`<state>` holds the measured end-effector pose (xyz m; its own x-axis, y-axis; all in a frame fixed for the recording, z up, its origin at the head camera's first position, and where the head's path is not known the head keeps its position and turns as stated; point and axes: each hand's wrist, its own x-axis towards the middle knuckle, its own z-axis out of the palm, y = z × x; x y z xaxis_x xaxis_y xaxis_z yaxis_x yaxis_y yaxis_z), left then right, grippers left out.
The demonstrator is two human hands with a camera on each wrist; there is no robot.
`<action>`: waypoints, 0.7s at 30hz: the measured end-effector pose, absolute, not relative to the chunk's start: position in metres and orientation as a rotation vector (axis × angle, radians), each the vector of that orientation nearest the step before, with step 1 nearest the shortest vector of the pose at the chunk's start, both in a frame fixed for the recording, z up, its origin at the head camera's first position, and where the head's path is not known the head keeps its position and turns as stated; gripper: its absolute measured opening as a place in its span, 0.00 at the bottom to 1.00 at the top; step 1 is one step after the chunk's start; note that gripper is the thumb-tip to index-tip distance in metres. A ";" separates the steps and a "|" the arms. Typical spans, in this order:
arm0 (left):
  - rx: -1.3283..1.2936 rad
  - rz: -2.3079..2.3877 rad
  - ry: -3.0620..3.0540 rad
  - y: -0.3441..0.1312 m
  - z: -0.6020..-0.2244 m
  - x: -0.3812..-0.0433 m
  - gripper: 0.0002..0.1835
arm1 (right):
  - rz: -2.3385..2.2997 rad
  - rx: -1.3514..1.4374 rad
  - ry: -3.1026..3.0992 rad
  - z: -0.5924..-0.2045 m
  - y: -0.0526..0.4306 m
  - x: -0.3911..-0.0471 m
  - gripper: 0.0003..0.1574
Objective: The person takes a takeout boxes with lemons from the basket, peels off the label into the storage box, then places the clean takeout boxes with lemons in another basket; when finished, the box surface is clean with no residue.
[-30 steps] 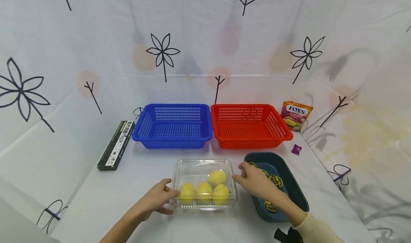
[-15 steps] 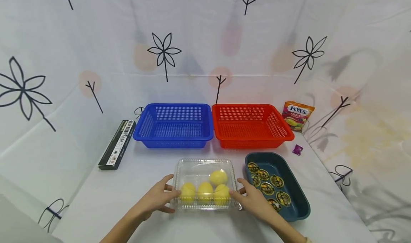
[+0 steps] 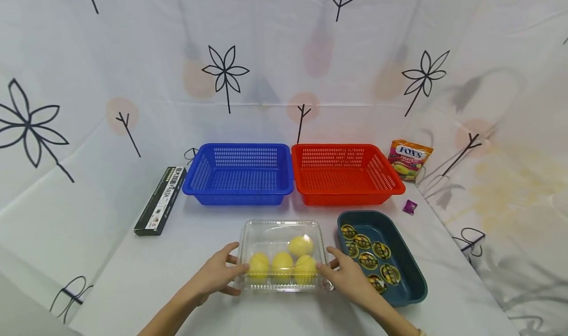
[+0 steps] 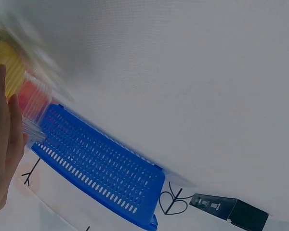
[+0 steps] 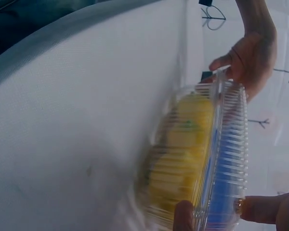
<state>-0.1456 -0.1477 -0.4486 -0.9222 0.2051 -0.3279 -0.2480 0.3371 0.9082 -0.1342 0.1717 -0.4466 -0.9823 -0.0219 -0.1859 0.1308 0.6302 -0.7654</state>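
A clear ribbed plastic clamshell box [image 3: 276, 231] with several yellow lemon-like fruits [image 3: 300, 245] inside lies at the front middle of the table. At its left edge, my left hand [image 3: 216, 273] holds it with the thumb over the rim. My right hand [image 3: 350, 279] grips the right front corner. In the right wrist view, its thumb and a finger stand on opposite faces of the box [image 5: 221, 163], and my left hand [image 5: 253, 60] shows at the far end. Fingers of the left hand [image 4: 5, 139] lie along the box's side in the left wrist view.
A dark teal tray [image 3: 401, 244] with several round black-and-yellow labels [image 3: 368, 260] stands to the right. Behind are a blue basket [image 3: 239, 200] and a red basket [image 3: 348, 199]. A pasta box [image 3: 161, 200], a candy bag [image 3: 408, 161] and a purple wrapped candy [image 3: 409, 207] lie around.
My right hand has come down from over the teal tray onto the clamshell's right corner, uncovering the labels. The left hand and the box hardly differ.
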 end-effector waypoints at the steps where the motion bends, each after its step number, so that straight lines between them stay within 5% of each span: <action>1: -0.031 1.614 2.222 -0.147 -0.448 -0.145 0.45 | -1.272 0.092 2.675 -0.446 0.172 -0.134 0.43; 12: 0.065 1.635 2.241 -0.136 -0.413 -0.158 0.42 | -1.293 0.018 2.678 -0.408 0.191 -0.140 0.43; 21: 0.158 1.641 2.230 -0.114 -0.371 -0.202 0.38 | -1.262 -0.092 2.722 -0.362 0.221 -0.170 0.44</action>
<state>-0.2017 -0.1141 -0.3709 -0.9266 0.3015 -0.2247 -0.1248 0.3170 0.9402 -0.1697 0.2211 -0.3622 -0.9884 -0.1139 -0.1007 0.0033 0.6461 -0.7632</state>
